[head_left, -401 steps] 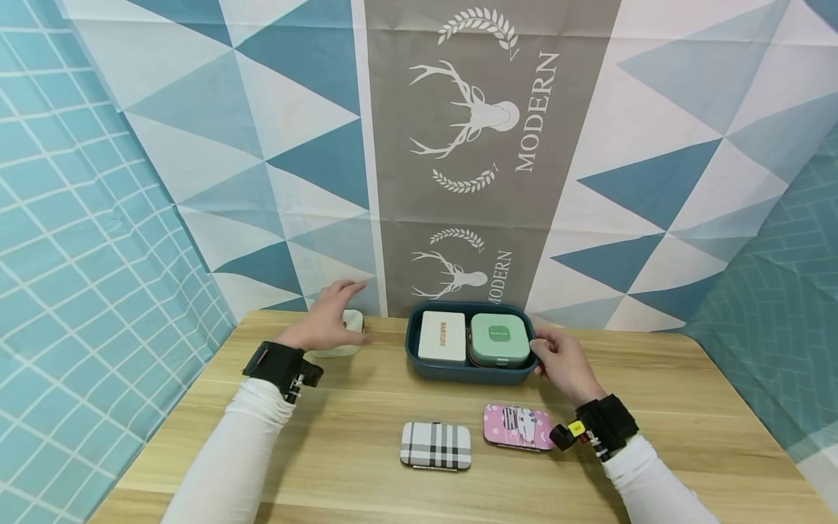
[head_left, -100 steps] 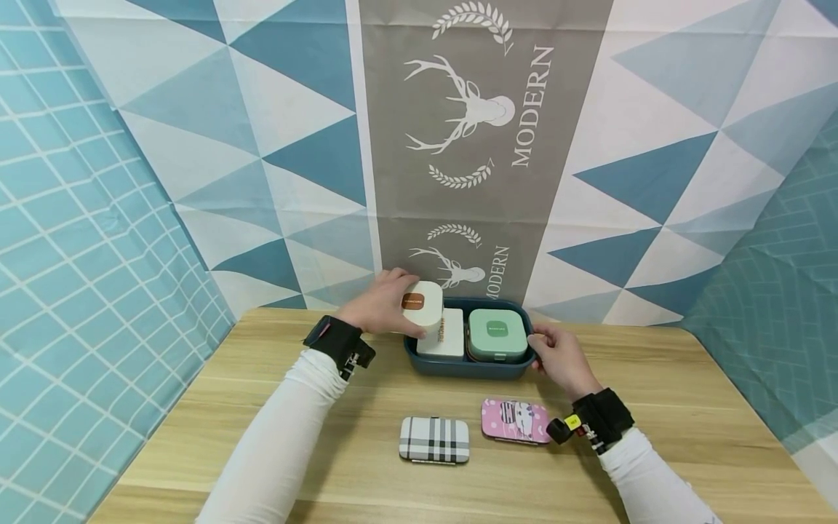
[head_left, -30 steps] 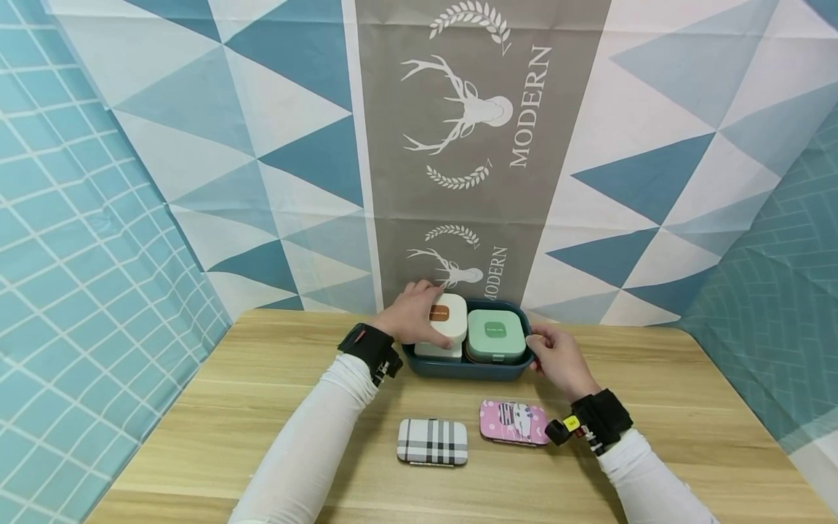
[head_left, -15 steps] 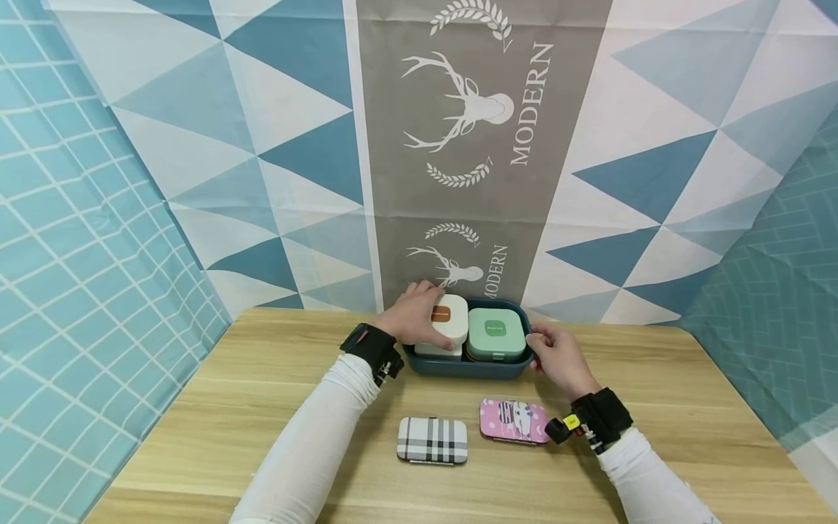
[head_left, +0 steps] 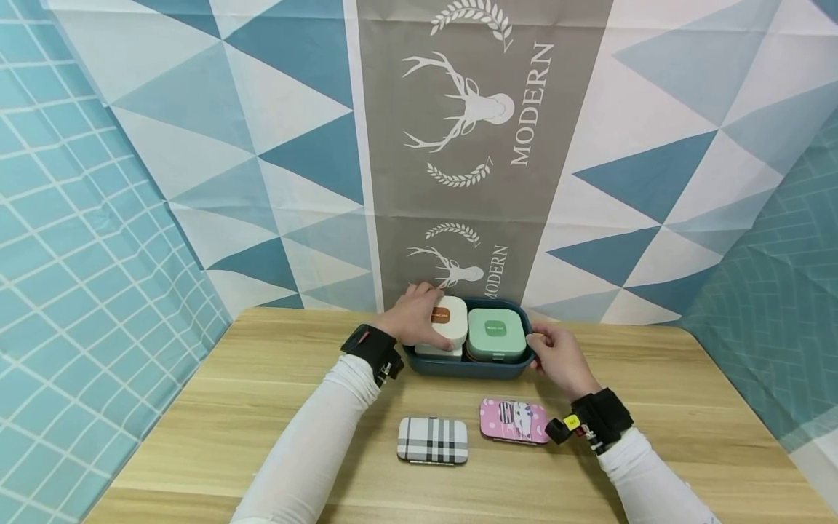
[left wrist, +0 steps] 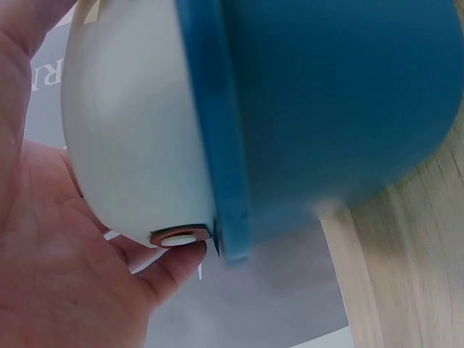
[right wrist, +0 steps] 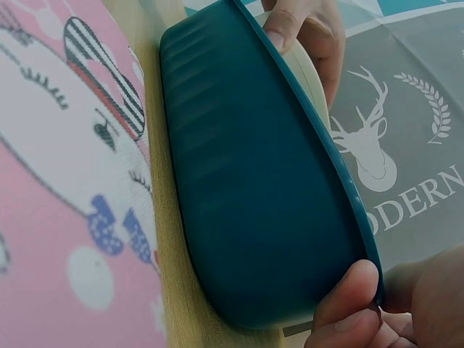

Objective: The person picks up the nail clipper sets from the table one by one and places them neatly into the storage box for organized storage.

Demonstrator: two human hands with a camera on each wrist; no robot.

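Note:
My left hand grips a rounded white case with an orange-brown label, thumb at the front and fingers behind. This case sits over a white box in the left half of a dark blue bin; the box is mostly hidden. Beside it, a mint-green case fills the bin's right half. In the left wrist view, the white case stands above the bin's rim. My right hand pinches the bin's right end, and the right wrist view shows thumb and fingers on either side of the rim.
On the wooden table, a plaid case and a pink cat-print case lie flat in front of the bin. Right behind the bin rises a patterned cloth backdrop. Blue tiled cloth borders the left side.
The left hand has taken the white case from the table's back left, carried it right and lowered it onto the white box in the bin. The right hand has stayed at the bin's rim.

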